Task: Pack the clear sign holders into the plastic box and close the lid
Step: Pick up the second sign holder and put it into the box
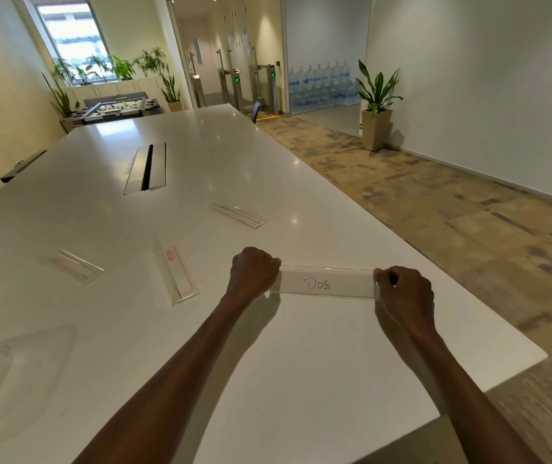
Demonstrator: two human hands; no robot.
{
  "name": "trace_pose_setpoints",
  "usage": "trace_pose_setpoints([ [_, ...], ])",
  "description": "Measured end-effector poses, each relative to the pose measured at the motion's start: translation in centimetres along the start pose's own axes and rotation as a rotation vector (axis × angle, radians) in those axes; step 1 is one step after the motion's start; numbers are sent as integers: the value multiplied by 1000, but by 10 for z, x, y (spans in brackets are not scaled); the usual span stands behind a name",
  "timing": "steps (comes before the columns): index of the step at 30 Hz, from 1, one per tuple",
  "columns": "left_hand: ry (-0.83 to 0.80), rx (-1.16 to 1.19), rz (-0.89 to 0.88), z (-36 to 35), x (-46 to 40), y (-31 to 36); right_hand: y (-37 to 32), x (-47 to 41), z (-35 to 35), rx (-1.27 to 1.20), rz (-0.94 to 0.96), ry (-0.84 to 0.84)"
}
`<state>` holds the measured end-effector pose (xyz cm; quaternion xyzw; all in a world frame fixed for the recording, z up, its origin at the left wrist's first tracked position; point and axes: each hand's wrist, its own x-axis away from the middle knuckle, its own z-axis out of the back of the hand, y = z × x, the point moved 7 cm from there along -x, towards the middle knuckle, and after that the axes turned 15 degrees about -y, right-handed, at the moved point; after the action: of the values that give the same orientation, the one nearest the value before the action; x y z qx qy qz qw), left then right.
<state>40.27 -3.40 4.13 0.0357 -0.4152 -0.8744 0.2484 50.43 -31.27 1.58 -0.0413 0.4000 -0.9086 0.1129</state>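
Long and glossy white, the worktop (201, 155) ran down an office room toward turnstiles, stacked water bottles (321, 88) and potted plants. Near its right edge, close to the near right corner, both hands gripped one clear sign holder (326, 283) with "DOG" handwritten on its insert: the left hand (253, 271) curled round its left end, the right hand (405, 293) pinching its right end; whether it rested on the surface or was just lifted could not be told. Three more sign holders lay flat and apart: one with a red-printed insert (180, 274) toward the middle, a second (77, 266) nearer the left edge, a third (238, 214) farther up. A faint clear shape at the near left corner (16, 373) might have been the plastic box or its lid, but that could not be told. Judging by this, packing had hardly begun: no holder seemed boxed, and closing the lid remained.
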Motion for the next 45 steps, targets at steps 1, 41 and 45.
trace_pose_setpoints([
  [1, 0, -34, -27, 0, -1, 0, -1, 0, 2, -7, 1, 4],
  [41, -357, -702, -401, 3, -16, 40, -76, -36, -17, 564, 336, -516],
  [45, -353, -688, -388, 25, -13, 40, -101, -29, -13, 562, 379, -508],
])
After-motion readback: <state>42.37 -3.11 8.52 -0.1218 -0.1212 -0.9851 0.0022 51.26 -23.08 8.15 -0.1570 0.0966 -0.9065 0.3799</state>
